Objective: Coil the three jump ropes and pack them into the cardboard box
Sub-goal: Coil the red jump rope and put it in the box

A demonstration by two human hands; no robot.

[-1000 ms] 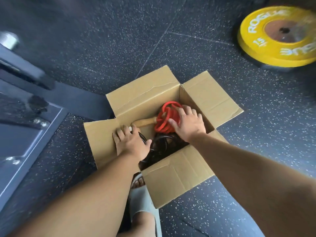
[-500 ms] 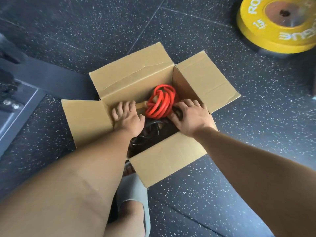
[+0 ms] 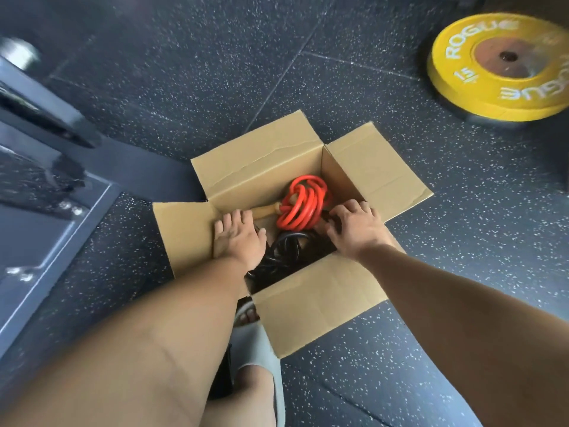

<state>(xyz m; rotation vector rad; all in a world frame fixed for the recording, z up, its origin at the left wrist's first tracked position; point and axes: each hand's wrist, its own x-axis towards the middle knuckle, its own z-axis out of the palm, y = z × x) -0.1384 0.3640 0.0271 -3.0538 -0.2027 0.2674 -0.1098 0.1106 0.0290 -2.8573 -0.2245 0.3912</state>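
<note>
Speckled floor [image 3: 338, 87]. In the box [image 3: 261, 161]: left hand [image 3: 238, 238], right hand [image 3: 357, 229] spread on coils. Could spring loose.

One head-worn wide-angle view looks steeply down and forward from above the person's forearms. The open cardboard box [image 3: 295, 306] sits near, at the frame's centre, on the speckled floor [image 3: 184, 87]. A yellow weight plate [image 3: 505, 69] lies farther off at upper right, with edges curved by the lens.
</note>
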